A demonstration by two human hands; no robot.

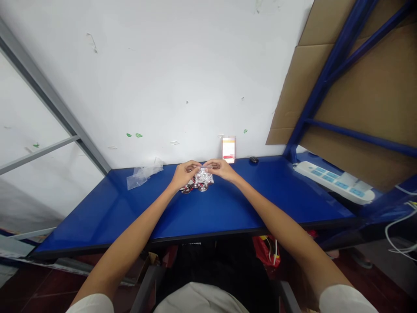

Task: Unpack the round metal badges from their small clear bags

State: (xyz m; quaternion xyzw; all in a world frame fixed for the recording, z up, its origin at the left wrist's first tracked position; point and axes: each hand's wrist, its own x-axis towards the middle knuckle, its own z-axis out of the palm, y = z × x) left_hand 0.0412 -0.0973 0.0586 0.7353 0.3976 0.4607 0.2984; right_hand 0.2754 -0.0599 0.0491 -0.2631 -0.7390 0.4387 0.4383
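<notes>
Both hands meet near the far side of the blue table (202, 213). Between them is a small clear plastic bag (204, 176) with shiny silvery contents, too small to make out. My left hand (184, 174) pinches its upper left edge, fingers closed. At the upper right edge, my right hand (223, 168) grips the same bag with thumb and fingers together. Several round shiny metal pieces (203, 188) with bits of red lie just below the bag and beside the left hand. The fingers partly hide some of them.
Crumpled clear plastic bags (145, 174) lie at the back left. A phone (228, 150) leans on the white wall, with a small black object (253, 160) to its right. On the right is a white power strip (335, 182) beside a blue metal frame (325, 82).
</notes>
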